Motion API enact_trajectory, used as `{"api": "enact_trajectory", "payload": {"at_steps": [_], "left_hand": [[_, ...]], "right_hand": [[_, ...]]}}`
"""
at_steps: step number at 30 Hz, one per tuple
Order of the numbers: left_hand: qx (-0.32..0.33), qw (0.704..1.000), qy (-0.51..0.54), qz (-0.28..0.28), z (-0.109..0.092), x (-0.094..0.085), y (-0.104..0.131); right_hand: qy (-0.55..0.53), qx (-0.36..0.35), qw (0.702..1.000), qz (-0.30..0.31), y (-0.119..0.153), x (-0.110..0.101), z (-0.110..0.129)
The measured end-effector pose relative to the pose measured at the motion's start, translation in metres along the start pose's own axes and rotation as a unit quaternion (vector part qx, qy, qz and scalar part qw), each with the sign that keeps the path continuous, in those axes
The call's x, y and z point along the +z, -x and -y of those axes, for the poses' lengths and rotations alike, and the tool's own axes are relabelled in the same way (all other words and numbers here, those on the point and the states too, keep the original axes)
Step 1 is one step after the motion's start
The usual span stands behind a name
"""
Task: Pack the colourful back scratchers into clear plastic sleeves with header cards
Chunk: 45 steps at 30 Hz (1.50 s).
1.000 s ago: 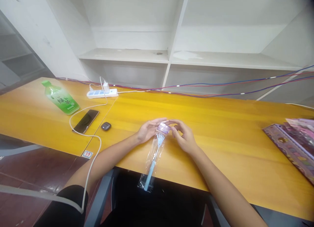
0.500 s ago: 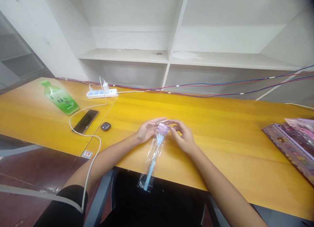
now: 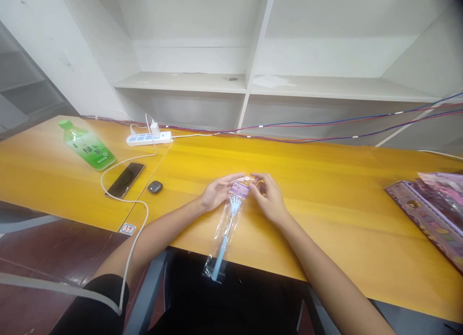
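A light-blue back scratcher (image 3: 235, 204) with a claw head and thin metal shaft lies inside a clear plastic bag (image 3: 217, 238). At the bag's upper end is a purple card (image 3: 239, 189). My left hand (image 3: 217, 192) holds the card end from the left, its fingers stretched behind it. On the other side, my right hand (image 3: 269, 200) pinches the bag's top right corner between thumb and fingertips. The blue handle end hangs past the table's front edge, over my dark clothing.
On the wooden table (image 3: 333, 204) are a green tea bottle (image 3: 90, 146), a phone (image 3: 125, 179), a small black case (image 3: 155, 187) and a power strip (image 3: 150, 138). A white cable (image 3: 147, 214) crosses my left arm. A purple patterned box (image 3: 423, 219) is at right.
My right hand's fingers have shifted slightly right and off the top of the card, so more of the card and the bag's top edge shows. My left hand stays put.
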<state>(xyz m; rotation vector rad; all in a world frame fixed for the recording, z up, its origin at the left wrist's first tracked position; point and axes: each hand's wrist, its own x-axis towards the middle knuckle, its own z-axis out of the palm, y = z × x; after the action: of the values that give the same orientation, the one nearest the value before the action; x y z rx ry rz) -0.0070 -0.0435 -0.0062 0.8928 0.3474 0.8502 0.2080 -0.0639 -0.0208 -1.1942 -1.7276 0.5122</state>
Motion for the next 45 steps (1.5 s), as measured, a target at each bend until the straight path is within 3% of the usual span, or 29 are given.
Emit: {"api": "enact_trajectory", "payload": {"at_steps": [4, 11, 14, 20, 33, 45], "left_hand": [[-0.005, 1.000, -0.017, 0.006, 0.002, -0.001, -0.001], [-0.015, 0.990, -0.128, -0.063, 0.010, -0.006, -0.001], [-0.029, 0.979, -0.186, -0.082, 0.016, -0.009, -0.002], [0.026, 0.976, -0.186, -0.112, 0.015, -0.008, -0.003], [0.093, 0.964, -0.214, -0.126, 0.013, -0.004, -0.003], [0.098, 0.960, -0.227, -0.131, 0.009, -0.003, -0.005]], "right_hand": [[0.037, -0.014, 0.998, 0.047, 0.000, 0.002, 0.000], [0.023, -0.024, 0.999, -0.007, 0.001, -0.002, 0.005], [0.012, -0.043, 0.999, 0.011, 0.001, -0.004, 0.004], [0.003, -0.110, 0.989, 0.095, 0.001, -0.004, -0.001], [-0.033, -0.096, 0.987, 0.125, 0.001, -0.014, 0.014], [-0.114, 0.003, 0.993, 0.033, 0.005, -0.010, 0.014]]}}
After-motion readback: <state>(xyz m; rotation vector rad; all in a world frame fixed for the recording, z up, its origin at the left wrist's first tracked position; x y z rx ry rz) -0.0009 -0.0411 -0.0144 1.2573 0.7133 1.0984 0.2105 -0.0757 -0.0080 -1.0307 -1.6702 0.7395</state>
